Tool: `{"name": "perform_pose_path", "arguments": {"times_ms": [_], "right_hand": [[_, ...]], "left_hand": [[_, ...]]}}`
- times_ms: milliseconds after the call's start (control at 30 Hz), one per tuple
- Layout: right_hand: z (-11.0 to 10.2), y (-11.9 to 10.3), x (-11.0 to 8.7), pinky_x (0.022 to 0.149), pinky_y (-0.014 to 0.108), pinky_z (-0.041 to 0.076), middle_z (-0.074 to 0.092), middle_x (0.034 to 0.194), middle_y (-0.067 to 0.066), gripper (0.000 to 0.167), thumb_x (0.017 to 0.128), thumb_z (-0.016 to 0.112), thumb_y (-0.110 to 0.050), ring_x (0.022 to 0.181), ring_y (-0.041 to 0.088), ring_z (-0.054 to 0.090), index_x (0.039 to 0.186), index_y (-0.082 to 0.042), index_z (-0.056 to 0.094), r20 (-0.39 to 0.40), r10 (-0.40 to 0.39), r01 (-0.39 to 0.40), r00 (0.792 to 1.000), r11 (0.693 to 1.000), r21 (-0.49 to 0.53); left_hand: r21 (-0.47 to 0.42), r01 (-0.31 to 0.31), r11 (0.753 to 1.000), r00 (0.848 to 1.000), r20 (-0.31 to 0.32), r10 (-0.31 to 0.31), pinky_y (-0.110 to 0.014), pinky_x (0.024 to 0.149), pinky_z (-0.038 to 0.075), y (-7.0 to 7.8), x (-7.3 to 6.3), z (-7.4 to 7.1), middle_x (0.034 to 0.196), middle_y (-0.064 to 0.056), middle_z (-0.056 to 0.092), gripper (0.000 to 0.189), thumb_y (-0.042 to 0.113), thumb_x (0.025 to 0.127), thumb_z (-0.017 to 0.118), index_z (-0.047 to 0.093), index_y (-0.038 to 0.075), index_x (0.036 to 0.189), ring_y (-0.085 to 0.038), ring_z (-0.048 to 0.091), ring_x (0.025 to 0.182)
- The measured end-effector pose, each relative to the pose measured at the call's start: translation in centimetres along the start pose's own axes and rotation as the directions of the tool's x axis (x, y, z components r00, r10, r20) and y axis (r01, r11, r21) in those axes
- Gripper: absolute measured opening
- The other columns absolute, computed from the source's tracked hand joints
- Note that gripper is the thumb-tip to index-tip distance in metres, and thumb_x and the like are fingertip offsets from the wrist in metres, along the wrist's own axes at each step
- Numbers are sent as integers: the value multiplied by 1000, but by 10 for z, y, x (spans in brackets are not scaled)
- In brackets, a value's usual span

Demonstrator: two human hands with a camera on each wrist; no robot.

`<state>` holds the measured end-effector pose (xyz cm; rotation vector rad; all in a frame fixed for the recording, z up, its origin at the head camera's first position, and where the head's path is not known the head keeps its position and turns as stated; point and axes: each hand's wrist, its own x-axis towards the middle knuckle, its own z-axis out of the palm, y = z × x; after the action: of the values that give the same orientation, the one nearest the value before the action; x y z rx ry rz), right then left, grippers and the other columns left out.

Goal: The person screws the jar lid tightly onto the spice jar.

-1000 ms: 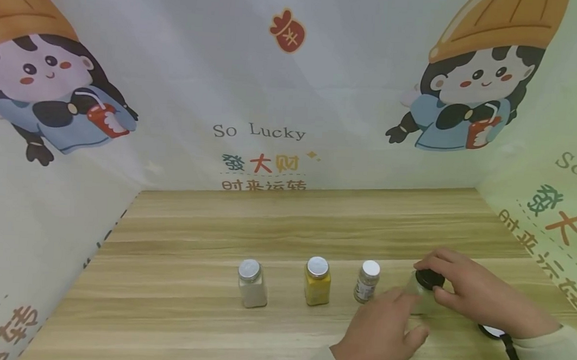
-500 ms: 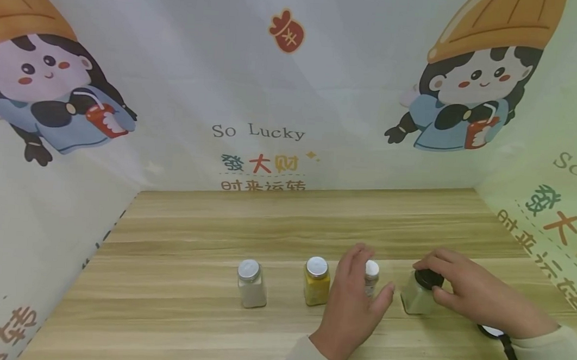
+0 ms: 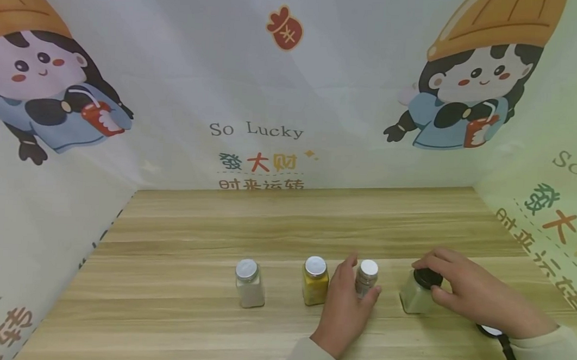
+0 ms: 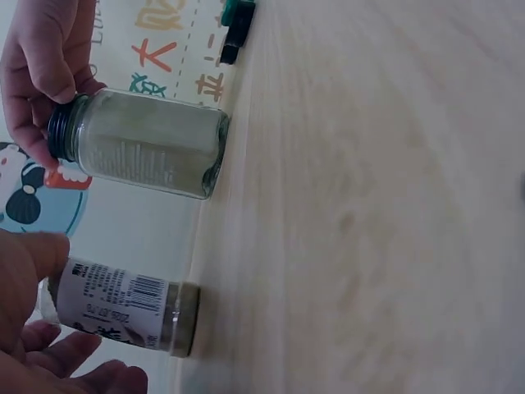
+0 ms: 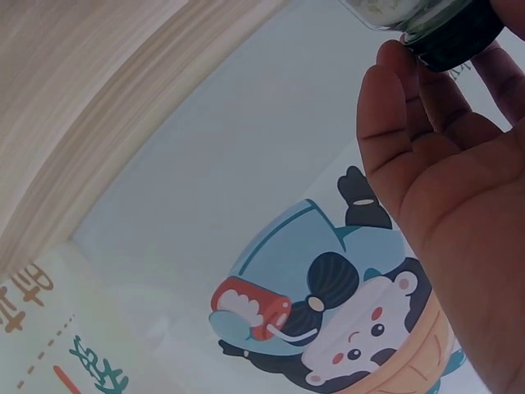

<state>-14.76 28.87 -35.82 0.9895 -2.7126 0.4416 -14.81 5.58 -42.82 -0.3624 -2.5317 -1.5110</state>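
Note:
My left hand (image 3: 344, 313) curls round a small round spice jar (image 3: 367, 278) with a white lid. In the left wrist view the thumb lies along one side of this jar, its barcode label showing, and the fingers lie along the other. From above, my right hand (image 3: 473, 290) grips the black lid of a clear square glass jar (image 3: 417, 295) with pale contents. This jar stands upright on the table; its black lid (image 5: 455, 37) sits between thumb and fingers in the right wrist view.
Left of my hands stand a yellow-filled jar (image 3: 315, 282) and a jar of pale powder (image 3: 250, 284), both silver-lidded. A black-rimmed white disc with a black strap (image 3: 507, 349) lies partly under my right forearm. Printed cloth walls (image 3: 173, 136) border the wooden table (image 3: 193, 229).
My left hand has moved left from beside the square jar to the small spice jar and closed round it. My right hand stays on the black lid.

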Motion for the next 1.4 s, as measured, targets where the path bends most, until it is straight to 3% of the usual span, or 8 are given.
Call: {"name": "perform_pose_path", "arguments": {"times_ms": [167, 367, 600, 800, 900, 1100, 1300, 1400], "right_hand": [[1, 0, 0, 77, 34, 52, 58, 112, -12, 39, 80, 73, -1, 98, 8, 57, 115, -16, 66, -4, -6, 6, 1000, 1000, 8], [3, 3, 0, 78, 35, 52, 60, 113, -9, 41, 78, 73, 0, 100, 10, 59, 115, -14, 66, -26, -20, 20, 999, 1000, 8], [-2, 7, -9, 86, 50, 50, 58, 130, 8, 56, 81, 72, -3, 117, 30, 58, 134, -12, 56, 26, 86, -86, 996, 996, 29], [-13, 23, -22, 82, 53, 50, 57, 131, 16, 53, 84, 70, 0, 113, 38, 59, 134, -7, 55, 32, 181, -182, 983, 983, 21], [-17, 32, -30, 79, 55, 52, 56, 130, 24, 48, 88, 69, -3, 108, 43, 60, 133, -1, 55, 72, 266, -268, 961, 963, 19], [-17, 49, -42, 72, 54, 53, 55, 124, 35, 46, 92, 69, -13, 98, 47, 61, 130, 8, 55, 165, 433, -436, 886, 900, -21], [-11, 65, -54, 69, 53, 53, 57, 113, 36, 46, 91, 69, -15, 89, 43, 63, 124, 13, 56, 248, 508, -509, 825, 858, -67], [-5, 76, -64, 71, 55, 52, 61, 108, 33, 50, 88, 73, -23, 90, 43, 63, 120, 13, 58, 254, 512, -503, 820, 858, -105]], "left_hand": [[-56, 35, 998, 999, 1, -35, -41, 100, 47, -4, -2, 0, 123, -11, 65, 40, 12, 91, 73, 57, 6, 127, -22, 59, 118], [-54, 37, 998, 999, 29, -35, -35, 93, 50, -5, -2, 0, 118, -6, 66, 38, 12, 93, 70, 55, 8, 128, -16, 60, 108], [-32, 39, 999, 998, 53, -37, -36, 93, 50, -4, -1, -1, 117, -9, 66, 35, 13, 94, 68, 54, 7, 127, -18, 61, 108], [-27, 32, 999, 998, 46, -31, -39, 94, 50, -2, -2, -3, 118, -11, 66, 36, 12, 93, 70, 55, 5, 126, -21, 61, 110], [-36, 54, 998, 997, 47, -53, -42, 98, 49, -1, -1, -4, 123, -12, 64, 42, 12, 91, 73, 56, 5, 128, -24, 60, 116], [-50, 106, 993, 993, 57, -103, -43, 101, 46, -1, 0, -5, 130, -10, 61, 55, 16, 85, 80, 55, 4, 133, -27, 57, 120], [-48, 99, 994, 993, 68, -95, -39, 99, 47, -4, 1, -1, 122, -6, 64, 49, 17, 87, 78, 58, 6, 130, -19, 59, 115], [-38, 69, 997, 995, 70, -66, -35, 94, 50, -6, 0, -1, 115, -4, 65, 43, 14, 87, 77, 60, 7, 126, -15, 60, 108]]}}
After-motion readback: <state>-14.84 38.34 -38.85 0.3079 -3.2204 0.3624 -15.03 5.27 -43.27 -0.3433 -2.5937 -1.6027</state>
